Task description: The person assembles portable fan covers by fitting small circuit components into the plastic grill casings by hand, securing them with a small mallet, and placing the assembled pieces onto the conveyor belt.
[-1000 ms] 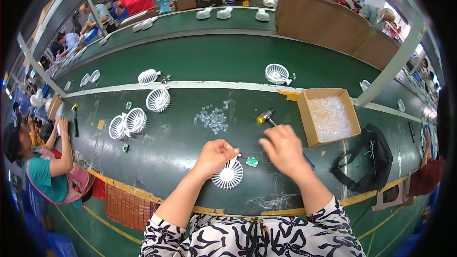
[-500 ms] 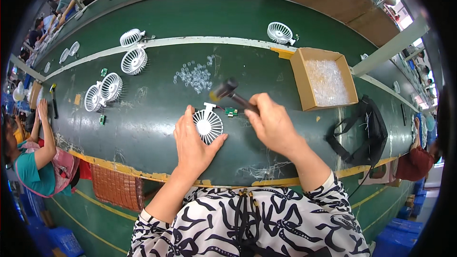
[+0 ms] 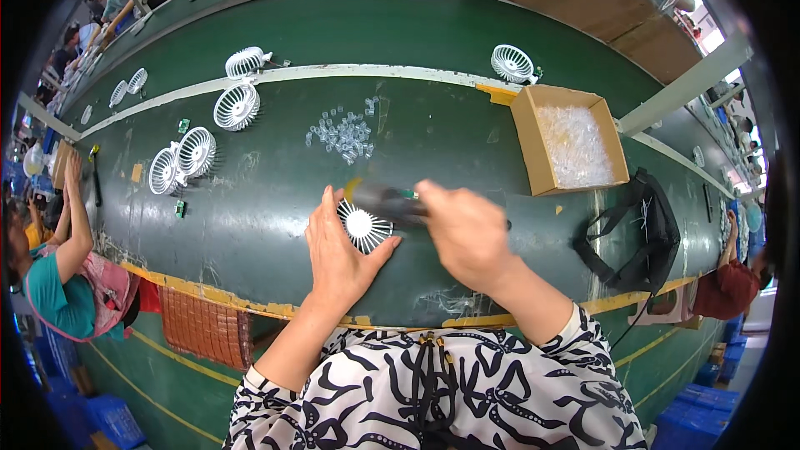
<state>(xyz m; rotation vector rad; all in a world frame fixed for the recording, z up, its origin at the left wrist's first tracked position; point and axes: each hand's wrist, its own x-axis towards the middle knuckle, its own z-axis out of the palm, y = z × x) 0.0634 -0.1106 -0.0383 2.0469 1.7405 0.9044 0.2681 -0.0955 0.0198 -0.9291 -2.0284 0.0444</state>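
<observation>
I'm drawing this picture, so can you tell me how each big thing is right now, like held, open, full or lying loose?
White fan part: held low at its edge
Left hand: thumb and fingers around it
Right hand: closed on the hammer
Hammer: held, blurred, head over the fan part's top
Cardboard box: open, filled with clear bits
Clear pieces: loose, heaped
Black bag: lying unheld

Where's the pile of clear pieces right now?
In the head view, the pile lies on the bench, left of centre, beyond the left hand and left of the cardboard box.
</observation>
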